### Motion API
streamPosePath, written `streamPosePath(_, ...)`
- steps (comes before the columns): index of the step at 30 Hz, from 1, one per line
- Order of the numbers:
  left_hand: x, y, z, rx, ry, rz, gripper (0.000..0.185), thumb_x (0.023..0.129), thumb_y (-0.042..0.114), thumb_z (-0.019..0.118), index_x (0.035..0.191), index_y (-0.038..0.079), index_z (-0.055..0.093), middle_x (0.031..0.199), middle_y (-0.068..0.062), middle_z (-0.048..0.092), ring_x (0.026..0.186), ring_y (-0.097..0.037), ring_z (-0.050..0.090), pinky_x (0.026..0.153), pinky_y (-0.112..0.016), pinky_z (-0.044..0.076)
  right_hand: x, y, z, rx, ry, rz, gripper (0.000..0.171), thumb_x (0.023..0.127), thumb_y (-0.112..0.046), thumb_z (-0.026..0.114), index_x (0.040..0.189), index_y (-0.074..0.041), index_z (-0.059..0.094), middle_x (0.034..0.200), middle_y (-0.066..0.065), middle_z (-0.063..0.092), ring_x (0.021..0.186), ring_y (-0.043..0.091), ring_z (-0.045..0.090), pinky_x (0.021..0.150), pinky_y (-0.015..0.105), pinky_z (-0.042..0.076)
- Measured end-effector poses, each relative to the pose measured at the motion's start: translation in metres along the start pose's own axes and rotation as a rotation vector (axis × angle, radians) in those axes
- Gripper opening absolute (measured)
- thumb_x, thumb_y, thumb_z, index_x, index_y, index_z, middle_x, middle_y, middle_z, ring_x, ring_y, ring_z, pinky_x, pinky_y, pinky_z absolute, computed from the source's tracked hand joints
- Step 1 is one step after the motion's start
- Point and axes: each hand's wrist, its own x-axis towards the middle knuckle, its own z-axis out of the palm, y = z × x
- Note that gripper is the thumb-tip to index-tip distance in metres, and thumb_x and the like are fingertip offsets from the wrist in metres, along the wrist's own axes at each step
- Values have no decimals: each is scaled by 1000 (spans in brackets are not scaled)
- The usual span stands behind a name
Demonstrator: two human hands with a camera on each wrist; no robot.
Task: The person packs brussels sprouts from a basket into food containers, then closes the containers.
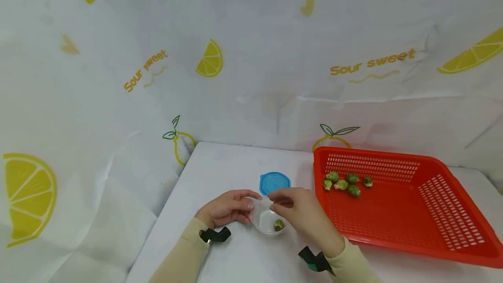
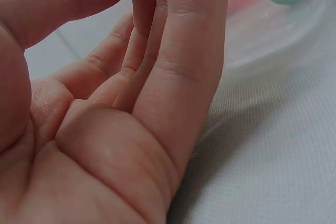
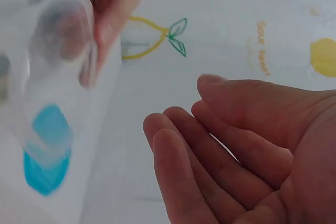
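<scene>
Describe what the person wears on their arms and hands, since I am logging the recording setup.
Both hands are bare: no gloves, no rings in view. The left hand and right hand come out of long pale beige sleeves. Each wrist carries a small clipped-on device: black on the left wrist, black with a green part on the right wrist.

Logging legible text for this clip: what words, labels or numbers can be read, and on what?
"Sour sweet": printed in yellow on the lemon-print cloth behind the table, on its left part and again on its right.
Right wrist view: the same print shows sideways, too blurred to read.
Clear container, blue lid, red basket: no text visible.
</scene>
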Motion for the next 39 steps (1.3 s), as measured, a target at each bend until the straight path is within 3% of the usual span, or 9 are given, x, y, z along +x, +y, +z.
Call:
streamPosePath(4, -3, -1, -1, -3, 20, -15, 38, 108, 9, 62, 146, 4, 59, 94, -2, 69, 79, -11, 70, 78, -26, 66, -3, -4, -36, -45, 5, -15, 20, 97, -17, 83, 116, -18, 83, 112, 1, 82, 96, 14, 77, 87, 37, 68)
streamPosePath(8, -6, -1, -1, -8, 25, -16, 41, 107, 9, 64, 147, 4, 57, 91, -2, 69, 79, -11, 70, 79, -27, 66, 1, 7, -79, -102, 8, -30, 21, 99, -22, 81, 120, -22, 81, 118, -1, 80, 103, 16, 77, 89, 36, 67)
streamPosePath(16, -6, 1, 0, -9, 25, -20, 41, 107, 9, 64, 148, 6, 57, 91, -2, 69, 81, -11, 70, 81, -27, 66, 20, 71, -152, -242, -13, 6, 35, 100, -38, 79, 130, -21, 79, 128, 3, 78, 112, 22, 71, 83, 24, 59)
streamPosePath(20, -5, 1, 0, -11, 23, -21, 41, 107, 9, 64, 148, 6, 58, 91, -2, 69, 81, -10, 70, 80, -27, 66, 24, 108, -180, -282, -20, 60, 42, 102, -41, 76, 136, -16, 76, 132, 7, 77, 116, 25, 70, 89, 35, 61)
streamPosePath(26, -3, 1, 1, -11, 14, -22, 42, 107, 11, 65, 147, 6, 58, 92, -1, 70, 80, -10, 70, 81, -27, 66, 22, 150, -205, -276, -50, 155, 48, 104, -43, 72, 139, -10, 73, 133, 14, 76, 117, 30, 69, 96, 59, 60)
streamPosePath(39, -2, 0, 0, -18, 7, -13, 43, 107, 9, 64, 149, 5, 56, 91, -1, 71, 79, -10, 71, 80, -27, 66, 31, 200, -223, -300, -71, 253, 49, 103, -36, 74, 134, 1, 73, 129, 24, 75, 118, 42, 68, 98, 64, 57)
